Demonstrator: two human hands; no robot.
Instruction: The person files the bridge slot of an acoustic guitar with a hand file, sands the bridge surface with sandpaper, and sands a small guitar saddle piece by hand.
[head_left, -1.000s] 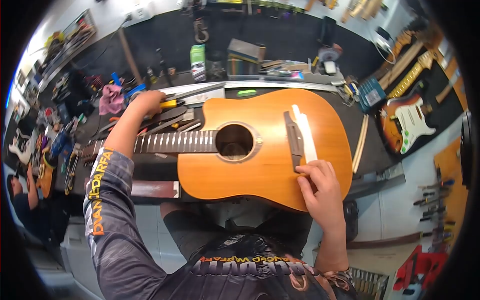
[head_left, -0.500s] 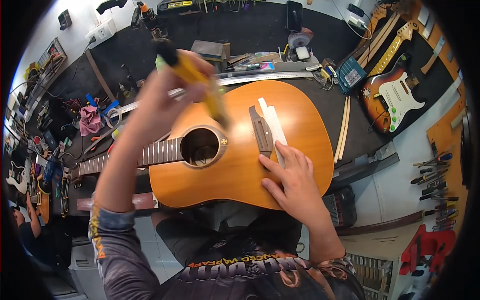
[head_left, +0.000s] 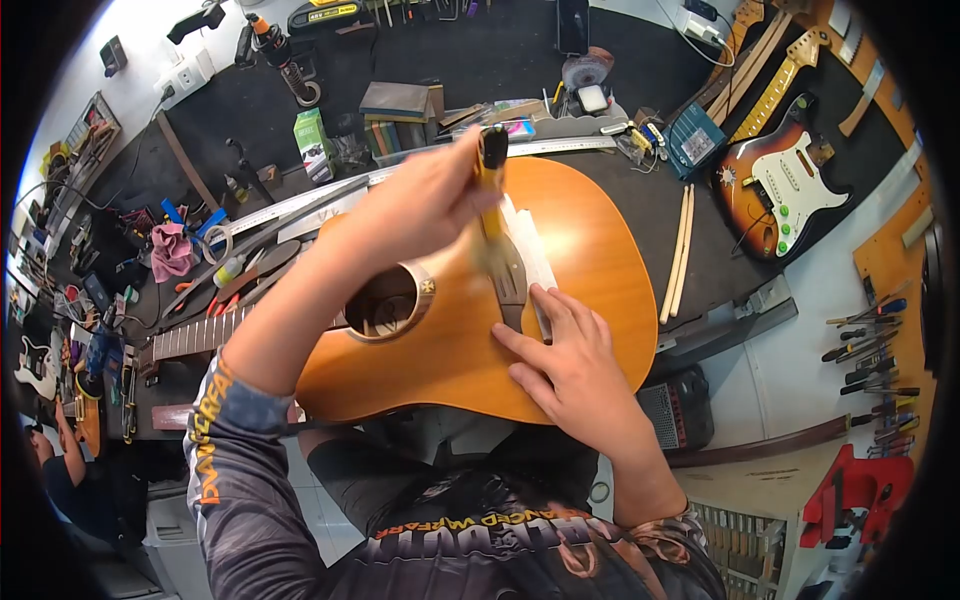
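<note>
An acoustic guitar (head_left: 605,250) with an orange-brown top lies face up across the bench, its sound hole (head_left: 384,302) partly behind my left forearm. My left hand (head_left: 425,205) is closed around a yellow-handled tool (head_left: 488,207) with a black upper end. The tool's lower end is smeared by motion, over the brown bridge (head_left: 511,290), so its kind and any contact cannot be made out. White strips (head_left: 534,245) lie along the bridge's right side. With fingers stretched out, my right hand (head_left: 575,365) rests on the guitar top, fingertips at the bridge's near end and the strips.
A sunburst electric guitar (head_left: 765,180) and two pale wooden sticks (head_left: 678,255) lie to the right. A long metal ruler (head_left: 570,145) stretches behind the acoustic guitar. Pliers, tape and a pink cloth (head_left: 172,252) crowd the left bench. Another person (head_left: 75,480) sits at far left.
My left hand has moved right and slightly down, bringing the yellow-handled tool from above the sound hole area to the bridge. My right hand keeps its place on the guitar. The view has shifted slightly.
</note>
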